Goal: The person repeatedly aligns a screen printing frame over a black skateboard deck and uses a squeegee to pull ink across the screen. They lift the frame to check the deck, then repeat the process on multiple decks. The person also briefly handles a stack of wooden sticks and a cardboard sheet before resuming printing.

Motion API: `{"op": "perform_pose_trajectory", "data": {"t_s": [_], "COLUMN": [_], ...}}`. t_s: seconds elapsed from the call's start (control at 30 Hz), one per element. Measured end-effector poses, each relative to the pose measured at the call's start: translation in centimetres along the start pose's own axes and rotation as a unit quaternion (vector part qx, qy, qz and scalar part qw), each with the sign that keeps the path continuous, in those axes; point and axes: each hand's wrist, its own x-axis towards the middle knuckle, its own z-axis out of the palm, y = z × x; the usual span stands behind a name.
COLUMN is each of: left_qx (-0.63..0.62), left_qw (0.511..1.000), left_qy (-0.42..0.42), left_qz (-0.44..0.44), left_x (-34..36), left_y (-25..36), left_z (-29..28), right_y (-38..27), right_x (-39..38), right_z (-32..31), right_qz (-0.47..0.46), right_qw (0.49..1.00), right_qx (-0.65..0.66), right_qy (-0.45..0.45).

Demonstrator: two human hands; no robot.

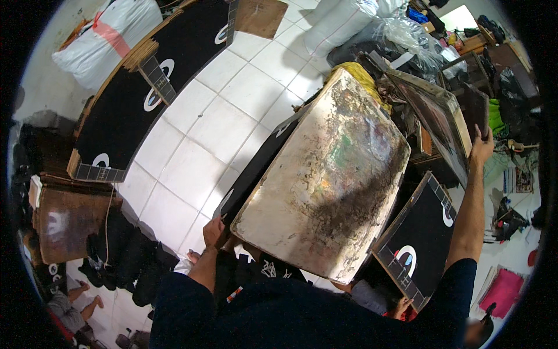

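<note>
My left hand (215, 232) is closed at the near end of a narrow black panel (247, 183) with white printed shapes. That panel runs along the left side of a table (273, 215) whose pale top is stained with paint. Stretched far out to the right, my right hand (481, 146) grips the lower end of a dark flat board (476, 107), its fingers partly hidden behind it. Beside the board leans a wooden-edged frame (430, 110) with a dark, smeared middle.
Black panels with eye-like prints (122, 116) line a long bench at the left. Another such panel (421, 232) lies right of the table, with another person's hand (402, 306) at its near end. Sacks (340, 26) and plastic bags crowd the back. Someone's feet (87, 296) show lower left.
</note>
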Motion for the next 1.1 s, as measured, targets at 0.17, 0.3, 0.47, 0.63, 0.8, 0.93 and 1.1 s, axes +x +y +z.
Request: {"op": "perform_pose_trajectory", "data": {"t_s": [0.17, 0.3, 0.47, 0.63, 0.8, 0.93, 1.1], "left_qx": [-0.038, -0.088, -0.011, -0.305, -0.210, -0.151, -0.100], "left_qw": [0.994, 0.968, 0.988, 0.935, 0.943, 0.927, 0.863], "left_qy": [0.037, -0.037, 0.107, 0.178, 0.220, 0.242, 0.256], "left_qz": [-0.094, -0.231, -0.108, -0.020, 0.133, 0.244, 0.424], "left_x": [-0.8, -0.3, 3.3, 13.2, 19.4, 18.9, 12.8], "left_y": [-1.0, -0.4, 4.7, 12.9, 23.8, 32.3, 38.5], "left_z": [-0.2, -2.1, -6.3, -9.5, -14.6, -21.0, -25.2], "right_y": [0.6, 2.5, 4.4, 3.8, 2.2, 0.7, -1.8], "right_x": [0.7, 2.0, 4.2, 3.7, 3.3, 3.4, 2.9], "right_z": [0.2, 0.3, 0.9, 0.4, 0.5, 0.5, 0.2], "right_qz": [-0.015, 0.017, -0.051, 0.000, -0.085, 0.005, 0.030], "right_qw": [1.000, 0.999, 0.998, 0.997, 0.996, 0.998, 0.997], "right_qx": [0.010, -0.030, 0.040, -0.071, -0.019, -0.064, -0.067], "right_qy": [0.013, -0.008, 0.024, -0.013, 0.018, 0.018, 0.016]}}
